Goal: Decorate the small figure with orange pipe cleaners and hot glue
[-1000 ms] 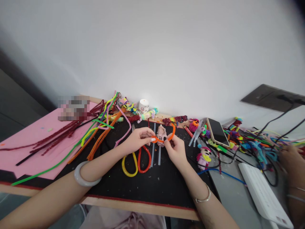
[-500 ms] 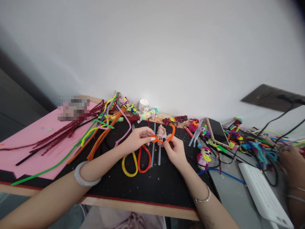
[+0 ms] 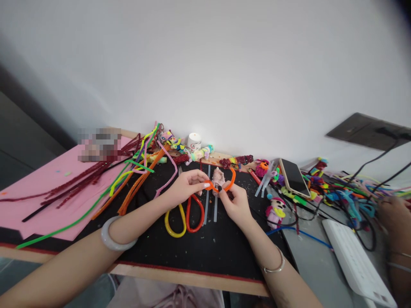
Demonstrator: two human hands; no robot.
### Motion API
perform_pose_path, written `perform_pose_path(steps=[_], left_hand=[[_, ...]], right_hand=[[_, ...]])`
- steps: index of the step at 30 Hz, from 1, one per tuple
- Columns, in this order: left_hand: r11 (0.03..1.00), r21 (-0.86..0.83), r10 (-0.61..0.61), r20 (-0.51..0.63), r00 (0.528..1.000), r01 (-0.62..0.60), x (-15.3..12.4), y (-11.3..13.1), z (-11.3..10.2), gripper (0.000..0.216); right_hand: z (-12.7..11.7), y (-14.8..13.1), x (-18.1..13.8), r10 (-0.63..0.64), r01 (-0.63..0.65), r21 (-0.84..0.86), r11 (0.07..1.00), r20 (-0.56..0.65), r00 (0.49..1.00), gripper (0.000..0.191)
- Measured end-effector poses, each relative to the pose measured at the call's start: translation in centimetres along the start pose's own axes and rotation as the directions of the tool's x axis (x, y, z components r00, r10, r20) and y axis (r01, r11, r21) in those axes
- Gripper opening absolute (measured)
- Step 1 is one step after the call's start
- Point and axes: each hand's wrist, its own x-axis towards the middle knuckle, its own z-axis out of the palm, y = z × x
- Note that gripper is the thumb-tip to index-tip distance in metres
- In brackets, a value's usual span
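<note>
Between my hands is an orange pipe cleaner (image 3: 233, 174), its right end curving upward. My left hand (image 3: 193, 185) pinches its left part between thumb and fingers. On the right, my right hand (image 3: 236, 200) pinches the same pipe cleaner near its middle. Just behind my fingertips stands a small pale pink figure (image 3: 218, 175), partly covered by them. Scissors with one yellow and one red handle (image 3: 195, 230) lie below my left hand on the black mat (image 3: 221, 252). Translucent glue sticks (image 3: 215, 209) lie beside the scissors.
Loose pipe cleaners (image 3: 128, 185) spread over a pink sheet (image 3: 28, 209) at left. A white jar (image 3: 194, 142) stands by the wall. To the right are a phone (image 3: 293, 177), a pink doll (image 3: 274, 212), a white power strip (image 3: 356, 261), cables and another person's hand (image 3: 393, 218).
Both hands stay almost in place on the orange pipe cleaner. The view has shifted very slightly, and the fingers have moved only a little.
</note>
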Motion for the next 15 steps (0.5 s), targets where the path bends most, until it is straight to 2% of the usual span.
perform_pose_path(steps=[15], left_hand=[[1.000, -0.012, 0.024, -0.012, 1.000, -0.024, 0.02, -0.33, -0.02, 0.022]], right_hand=[[0.13, -0.27, -0.03, -0.039, 0.039, -0.007, 0.999, 0.034, 0.999, 0.014]])
